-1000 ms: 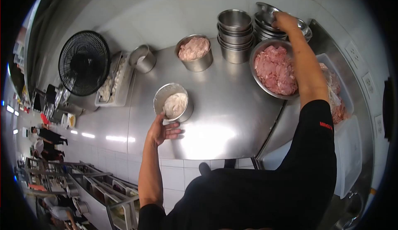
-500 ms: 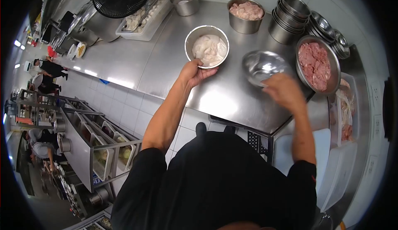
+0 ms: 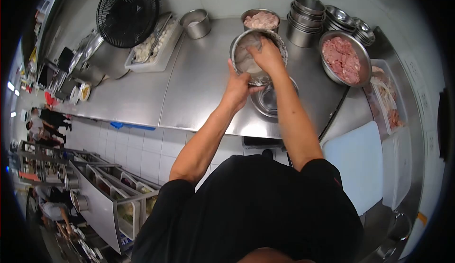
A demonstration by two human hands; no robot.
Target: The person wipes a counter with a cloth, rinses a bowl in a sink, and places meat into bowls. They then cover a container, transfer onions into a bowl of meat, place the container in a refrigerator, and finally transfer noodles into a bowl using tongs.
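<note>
Left hand (image 3: 237, 90) grips the tilted pot (image 3: 283, 49), bowl (image 3: 265, 104) beneath; brace it against the right hand (image 3: 268, 57) inside, whose hold is unclear.

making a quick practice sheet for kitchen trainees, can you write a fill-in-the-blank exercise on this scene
The left hand holds the pot, and the fingers of the ____ hand are inside it.
The fan is coloured ____.
In the picture, the tray lies to the ____ of the small pot.

Missing words: right; black; left
</note>
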